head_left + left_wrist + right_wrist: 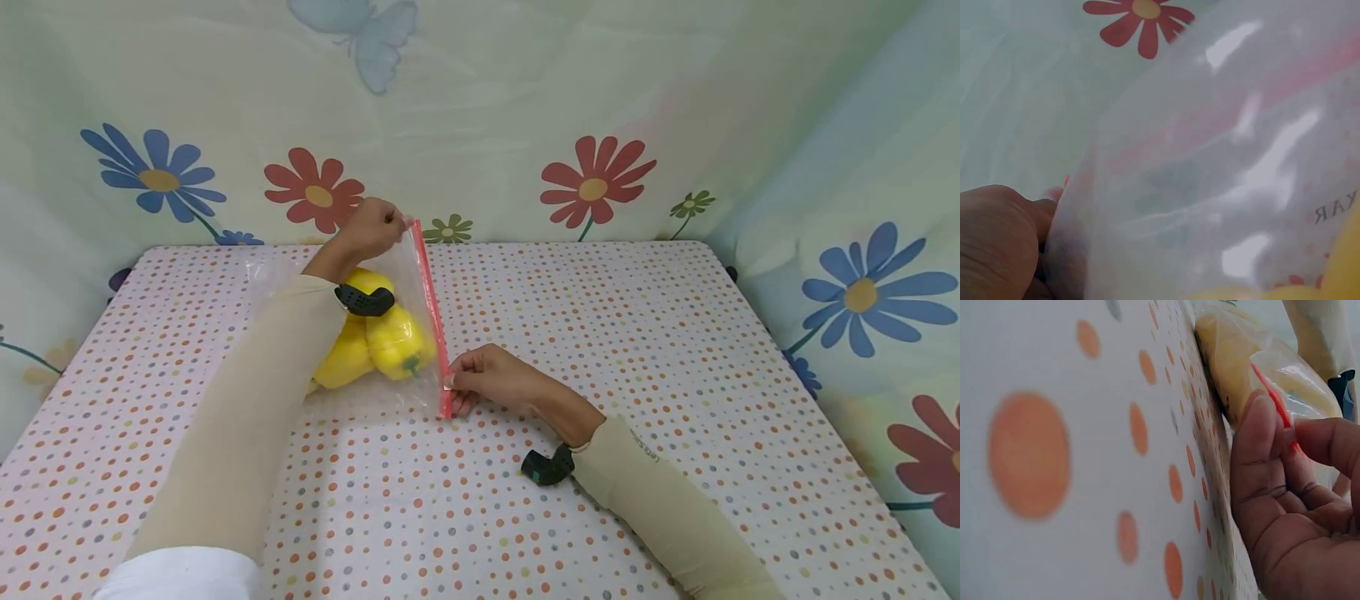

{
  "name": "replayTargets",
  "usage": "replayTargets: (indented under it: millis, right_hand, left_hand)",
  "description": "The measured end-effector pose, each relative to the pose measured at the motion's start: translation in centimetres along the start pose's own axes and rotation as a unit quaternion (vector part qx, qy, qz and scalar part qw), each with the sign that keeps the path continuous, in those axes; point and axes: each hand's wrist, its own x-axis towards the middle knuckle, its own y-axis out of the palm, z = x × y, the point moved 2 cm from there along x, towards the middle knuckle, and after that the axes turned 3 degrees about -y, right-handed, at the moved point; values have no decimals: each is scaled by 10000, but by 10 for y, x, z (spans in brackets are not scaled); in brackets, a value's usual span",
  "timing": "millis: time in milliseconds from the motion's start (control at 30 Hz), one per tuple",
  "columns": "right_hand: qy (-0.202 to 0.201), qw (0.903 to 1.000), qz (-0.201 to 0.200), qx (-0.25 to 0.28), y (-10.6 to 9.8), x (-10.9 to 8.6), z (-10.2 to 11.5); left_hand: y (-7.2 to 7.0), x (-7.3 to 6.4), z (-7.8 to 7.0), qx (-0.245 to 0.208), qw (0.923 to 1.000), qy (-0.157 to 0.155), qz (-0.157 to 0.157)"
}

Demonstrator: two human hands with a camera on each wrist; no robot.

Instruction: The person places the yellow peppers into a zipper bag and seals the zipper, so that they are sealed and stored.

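A clear zip bag (416,275) with a red strip (433,317) along its mouth stands tilted on the table. Inside lie several yellow bell peppers (393,342), one with its green stem showing. At the far upper end of the strip, my left hand (371,227) grips the bag's corner; part of that hand is out of the left wrist view. My right hand (491,379) pinches the near end of the strip between thumb and fingers, low over the table. In the right wrist view the red edge (1279,406) runs into that pinch.
Dotted cloth covers the table (637,333). A flowered curtain (480,108) hangs right behind its far edge and along both sides. Each wrist wears a black band (365,300) over beige sleeves. The left forearm crosses in front of part of the bag.
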Motion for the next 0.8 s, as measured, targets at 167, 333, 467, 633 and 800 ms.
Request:
replayTargets:
  millis: [167, 333, 467, 633, 800]
  right_hand:
    - [211, 9996, 134, -89, 3, -5, -2]
    - [195, 9990, 364, -153, 5, -10, -6]
    - [211, 9981, 539, -192, 4, -12, -6]
    - [374, 9960, 724, -359, 3, -16, -6]
    - [558, 9925, 959, -512, -4, -22, -6]
  left_hand:
    - [2, 0, 1, 33, 9998, 191, -31]
    - [5, -1, 4, 151, 9996, 149, -172]
    - [9, -1, 3, 254, 9996, 92, -77]
    - [18, 2, 3, 247, 9994, 214, 85]
    - [20, 1, 2, 330, 9982, 320, 381]
